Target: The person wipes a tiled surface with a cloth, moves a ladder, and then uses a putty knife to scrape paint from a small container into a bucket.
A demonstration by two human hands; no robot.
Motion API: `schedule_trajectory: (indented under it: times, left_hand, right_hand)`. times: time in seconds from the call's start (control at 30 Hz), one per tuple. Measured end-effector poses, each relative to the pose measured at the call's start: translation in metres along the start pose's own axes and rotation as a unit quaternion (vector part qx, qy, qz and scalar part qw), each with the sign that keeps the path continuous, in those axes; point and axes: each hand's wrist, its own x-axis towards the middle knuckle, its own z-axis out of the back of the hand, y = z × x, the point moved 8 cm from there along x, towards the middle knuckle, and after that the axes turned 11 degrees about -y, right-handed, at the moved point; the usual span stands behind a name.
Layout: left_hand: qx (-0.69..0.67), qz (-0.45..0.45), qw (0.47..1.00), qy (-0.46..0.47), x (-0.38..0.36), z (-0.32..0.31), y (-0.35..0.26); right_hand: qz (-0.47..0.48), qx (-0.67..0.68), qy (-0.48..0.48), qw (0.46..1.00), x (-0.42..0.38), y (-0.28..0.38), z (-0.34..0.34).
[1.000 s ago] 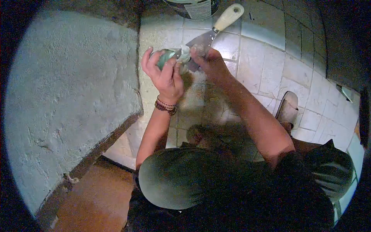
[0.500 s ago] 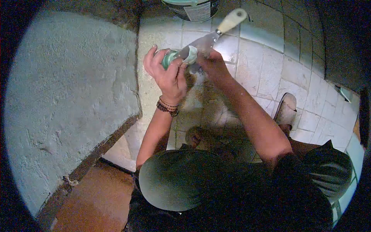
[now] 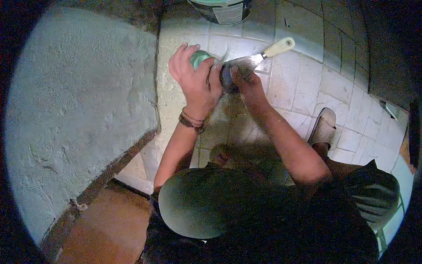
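Green and shiny, the round object sits in my left hand, whose fingers are curled around it. Just beside my right hand lies the metal blade of the putty knife, with its pale handle pointing away to the upper right. My right fingers are bent near this blade (what exactly they clamp, I cannot tell). Farther off, one bucket stands on the tiled floor.

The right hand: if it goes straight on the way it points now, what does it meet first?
The right hand would likely first meet the putty knife's blade, right at its fingers, then probably the left hand; depth is unclear.
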Motion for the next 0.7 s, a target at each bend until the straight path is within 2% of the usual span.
schedule_trajectory:
  times: [0.03,0.2,0.23,0.33,0.47,0.53,0.6,0.7]
  left_hand:
    - [0.001,-0.001,1.0,-0.001,0.004,0.004,0.0]
    - [0.011,-0.059,0.986,0.154,0.013,0.01,0.011]
    - [0.012,-0.06,0.986,0.154,0.016,0.01,0.01]
    - [-0.006,-0.069,0.987,0.143,0.014,0.006,0.005]
    - [-0.008,-0.067,0.995,0.069,0.01,0.004,0.01]
    - [-0.016,-0.069,0.996,0.049,0.008,0.003,0.01]
    - [-0.047,-0.07,0.996,-0.002,0.008,0.007,0.01]
    - [-0.022,-0.081,0.996,-0.018,0.005,0.007,0.008]
  right_hand:
    - [-0.035,0.047,-0.001,0.998,-0.001,-0.003,-0.001]
    - [-0.053,0.038,0.005,0.998,0.003,-0.004,-0.001]
    - [-0.059,0.037,0.021,0.997,0.005,-0.004,-0.003]
    - [-0.022,-0.014,-0.008,1.0,0.011,0.004,-0.001]
    - [-0.014,0.035,0.006,0.999,0.018,0.013,-0.003]
    - [0.042,-0.034,-0.003,0.999,0.026,0.021,-0.001]
    - [0.039,-0.037,-0.006,0.999,0.035,0.023,-0.003]
    - [0.025,-0.007,-0.009,1.0,0.038,0.032,-0.007]
